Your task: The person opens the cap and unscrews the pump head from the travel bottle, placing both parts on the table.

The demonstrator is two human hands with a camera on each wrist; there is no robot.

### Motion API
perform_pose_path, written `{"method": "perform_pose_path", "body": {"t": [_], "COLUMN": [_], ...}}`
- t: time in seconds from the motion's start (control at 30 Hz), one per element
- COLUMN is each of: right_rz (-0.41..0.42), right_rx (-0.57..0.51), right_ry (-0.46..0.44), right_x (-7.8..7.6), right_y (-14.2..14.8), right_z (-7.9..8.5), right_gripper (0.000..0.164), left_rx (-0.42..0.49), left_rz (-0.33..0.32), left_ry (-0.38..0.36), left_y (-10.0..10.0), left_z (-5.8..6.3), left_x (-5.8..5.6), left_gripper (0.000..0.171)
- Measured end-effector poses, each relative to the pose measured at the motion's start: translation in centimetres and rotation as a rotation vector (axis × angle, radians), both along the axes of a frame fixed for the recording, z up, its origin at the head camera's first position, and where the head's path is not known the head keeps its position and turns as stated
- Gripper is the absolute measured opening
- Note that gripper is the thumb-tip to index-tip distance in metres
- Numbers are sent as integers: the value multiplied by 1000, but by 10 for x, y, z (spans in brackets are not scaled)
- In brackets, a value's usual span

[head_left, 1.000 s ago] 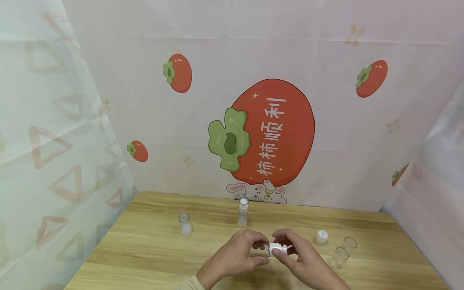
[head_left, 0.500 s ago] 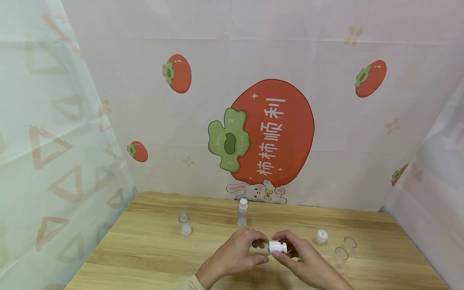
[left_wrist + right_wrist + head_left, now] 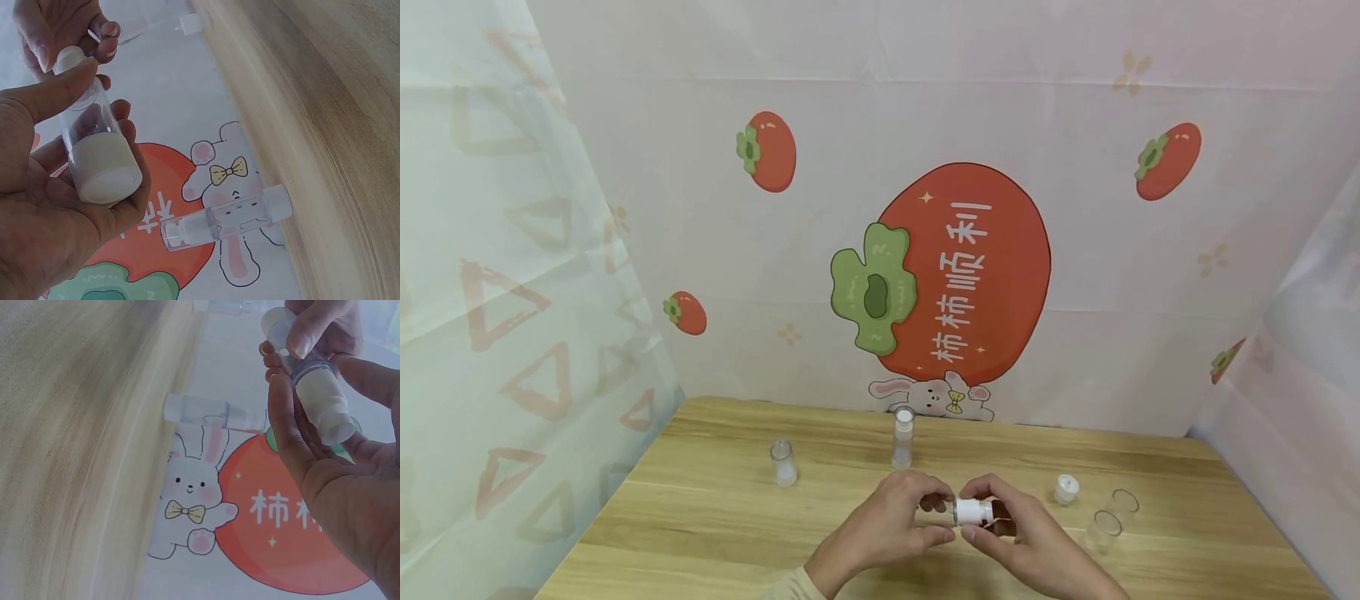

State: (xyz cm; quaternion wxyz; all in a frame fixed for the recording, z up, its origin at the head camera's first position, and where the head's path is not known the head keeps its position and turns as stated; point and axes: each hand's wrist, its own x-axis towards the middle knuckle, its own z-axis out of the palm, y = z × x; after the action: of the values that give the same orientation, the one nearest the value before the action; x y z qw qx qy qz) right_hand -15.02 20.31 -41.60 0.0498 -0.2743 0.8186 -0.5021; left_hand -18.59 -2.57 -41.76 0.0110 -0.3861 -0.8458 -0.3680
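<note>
My left hand grips the clear body of a small pump bottle, which has a white base. In the head view the bottle lies sideways between both hands, above the table. Its white pump top points right, with a narrower nozzle end. My right hand holds this top loosely between thumb and fingers; the index finger is along one side in the right wrist view, and the thumb sits at the other. The left fingers and palm hide part of the bottle's body.
A capped pump bottle stands upright at the back of the wooden table. Left of it stands a shorter clear bottle. On the right are a white pump top and two clear covers, a nearer cover and a farther cover.
The right thumb has slid from the front of the white pump top to its lower edge, and the top's visible side has turned. The left hand has hardly moved.
</note>
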Motion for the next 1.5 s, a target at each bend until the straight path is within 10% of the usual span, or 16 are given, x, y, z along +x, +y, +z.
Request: {"method": "perform_pose_path", "body": {"t": [0.9,1.5], "right_rz": [-54,-7], "right_rx": [-205,-156], "right_ry": [223,26], "right_x": [-2,-1], "right_y": [-9,-2], "right_z": [-5,-4], "right_gripper": [14,27], "left_rx": [4,19], "left_rz": [-13,-15], "left_ry": [-8,-21], "left_y": [2,2], "left_z": [4,3], "left_x": [-1,-2], "left_gripper": [24,24]}}
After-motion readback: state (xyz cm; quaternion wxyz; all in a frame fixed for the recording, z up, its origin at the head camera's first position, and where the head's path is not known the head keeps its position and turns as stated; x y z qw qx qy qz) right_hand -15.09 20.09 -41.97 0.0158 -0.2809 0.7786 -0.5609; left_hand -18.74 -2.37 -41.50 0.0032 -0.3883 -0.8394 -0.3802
